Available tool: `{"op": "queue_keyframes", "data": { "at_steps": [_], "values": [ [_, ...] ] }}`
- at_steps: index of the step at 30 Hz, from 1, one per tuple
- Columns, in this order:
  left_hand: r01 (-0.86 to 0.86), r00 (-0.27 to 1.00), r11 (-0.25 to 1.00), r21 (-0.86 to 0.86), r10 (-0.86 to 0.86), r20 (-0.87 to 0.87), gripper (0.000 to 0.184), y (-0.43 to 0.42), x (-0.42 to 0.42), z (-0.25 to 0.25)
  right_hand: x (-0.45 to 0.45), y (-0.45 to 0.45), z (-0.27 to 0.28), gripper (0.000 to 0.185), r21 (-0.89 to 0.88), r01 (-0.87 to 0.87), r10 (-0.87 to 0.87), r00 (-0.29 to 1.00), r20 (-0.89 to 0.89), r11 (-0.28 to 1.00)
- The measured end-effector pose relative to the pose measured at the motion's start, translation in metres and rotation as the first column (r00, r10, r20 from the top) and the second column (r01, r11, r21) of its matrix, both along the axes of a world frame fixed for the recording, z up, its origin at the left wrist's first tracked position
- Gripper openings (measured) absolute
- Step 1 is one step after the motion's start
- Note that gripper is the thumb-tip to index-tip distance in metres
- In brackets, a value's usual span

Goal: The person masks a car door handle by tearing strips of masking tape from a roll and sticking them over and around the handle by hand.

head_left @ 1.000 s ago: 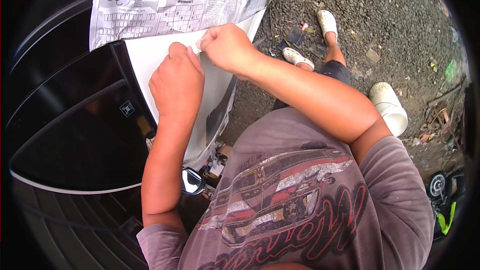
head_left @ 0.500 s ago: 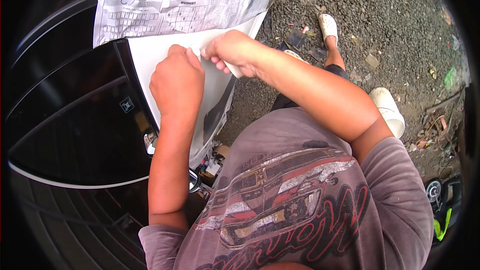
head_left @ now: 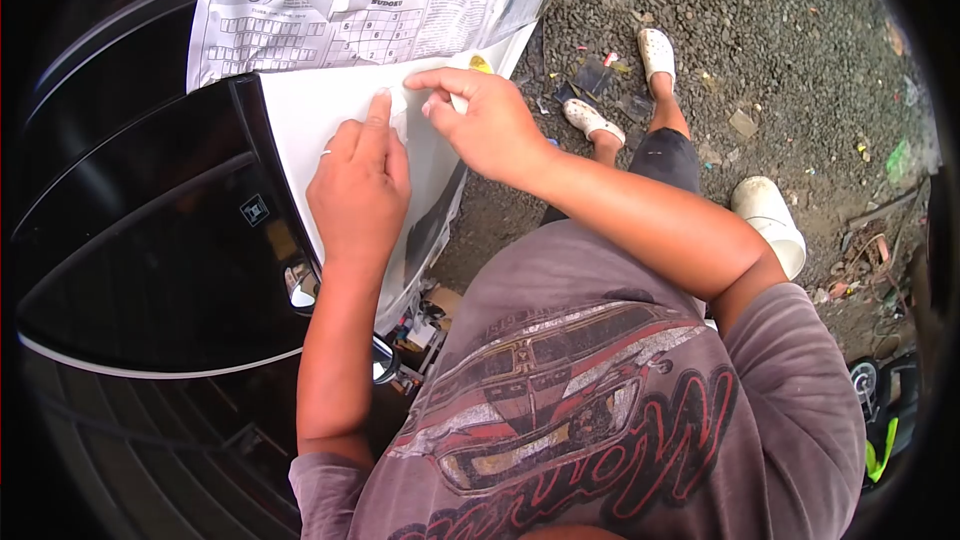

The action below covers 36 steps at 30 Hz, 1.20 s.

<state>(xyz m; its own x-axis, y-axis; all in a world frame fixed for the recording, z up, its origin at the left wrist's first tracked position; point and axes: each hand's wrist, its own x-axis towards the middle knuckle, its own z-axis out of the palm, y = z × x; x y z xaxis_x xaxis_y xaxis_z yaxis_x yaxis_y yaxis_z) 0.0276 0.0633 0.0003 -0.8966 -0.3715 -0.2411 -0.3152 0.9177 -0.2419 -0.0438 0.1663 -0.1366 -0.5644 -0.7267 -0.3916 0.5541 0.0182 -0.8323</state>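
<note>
My left hand (head_left: 358, 180) rests over a white painted panel (head_left: 300, 125), its index finger stretched out and its other fingers loosely bent. That fingertip presses on a short white strip of tape (head_left: 398, 103) on the panel. Just to the right, my right hand (head_left: 485, 125) points its index finger toward the strip. Tucked in its curled fingers is what looks like a roll of masking tape (head_left: 481, 64), mostly hidden, with a yellow part showing past the knuckles. Printed newspaper (head_left: 300, 20) covers the panel's far part, its edge just beyond my hands.
Glossy black car glass (head_left: 150, 260) lies to the left of the panel. Gravelly ground (head_left: 800, 70) with scattered litter spreads to the right. Another person's legs (head_left: 668, 110) in light clogs stand beyond my right arm. A white clog (head_left: 768, 225) shows beside my right elbow.
My left hand has gone from a pinch to a pointing index finger pressed down. My right hand has turned, its index finger now extended, and the roll's yellow part has come into view.
</note>
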Motion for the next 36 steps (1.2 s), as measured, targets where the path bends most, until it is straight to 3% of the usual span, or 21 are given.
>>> {"op": "queue_keyframes", "data": {
  "at_steps": [3,5,8,15,17,24,26,28,30,34,36],
  "values": [
    [-0.091,0.996,0.995,0.044,0.091,-0.003,0.039,0.001,0.008,-0.009,0.006,-0.004,0.000,0.025,-0.027,-0.020,0.022,0.998,0.058,0.999],
    [-0.203,0.974,0.967,0.153,0.216,-0.073,0.040,0.003,0.010,-0.011,0.007,-0.005,0.001,0.024,-0.033,-0.037,0.040,0.995,0.097,0.999],
    [-0.232,0.941,0.930,0.285,0.289,-0.179,0.039,0.007,0.009,-0.016,0.007,-0.008,0.001,0.024,-0.045,-0.007,0.011,0.997,0.080,0.999],
    [-0.305,0.921,0.902,0.304,0.361,-0.148,0.038,0.005,0.020,-0.011,0.008,-0.007,-0.003,0.021,-0.057,-0.030,0.035,0.995,0.098,0.998],
    [-0.300,0.893,0.888,0.348,0.390,-0.226,0.038,0.007,0.018,-0.011,0.006,-0.006,-0.002,0.021,-0.071,-0.055,0.062,0.992,0.107,0.996],
    [-0.267,0.930,0.903,0.336,0.333,-0.154,0.044,0.001,0.021,-0.013,0.014,-0.001,0.000,0.034,-0.076,-0.015,0.022,0.996,0.087,0.997],
    [-0.178,0.975,0.964,0.196,0.199,-0.095,0.049,-0.002,0.023,-0.013,0.018,0.005,0.000,0.040,-0.063,-0.018,0.021,0.998,0.060,0.998],
    [-0.095,0.989,0.983,0.156,0.111,-0.101,0.051,-0.002,0.021,-0.016,0.025,0.016,0.002,0.051,-0.087,-0.006,-0.006,0.991,-0.137,0.996],
    [-0.008,0.995,0.993,0.120,0.020,-0.097,0.054,-0.004,0.023,-0.017,0.032,0.021,0.004,0.058,-0.100,0.033,-0.047,0.989,-0.142,0.994],
    [0.063,0.998,0.994,0.091,-0.060,-0.035,0.058,-0.009,0.029,-0.014,0.036,0.025,0.002,0.073,-0.116,-0.096,0.070,0.976,-0.208,0.989],
    [0.091,0.996,0.993,0.071,-0.089,-0.024,0.058,-0.009,0.032,-0.010,0.036,0.028,0.003,0.079,-0.044,-0.195,0.170,0.929,-0.327,0.980]
  ]
}}
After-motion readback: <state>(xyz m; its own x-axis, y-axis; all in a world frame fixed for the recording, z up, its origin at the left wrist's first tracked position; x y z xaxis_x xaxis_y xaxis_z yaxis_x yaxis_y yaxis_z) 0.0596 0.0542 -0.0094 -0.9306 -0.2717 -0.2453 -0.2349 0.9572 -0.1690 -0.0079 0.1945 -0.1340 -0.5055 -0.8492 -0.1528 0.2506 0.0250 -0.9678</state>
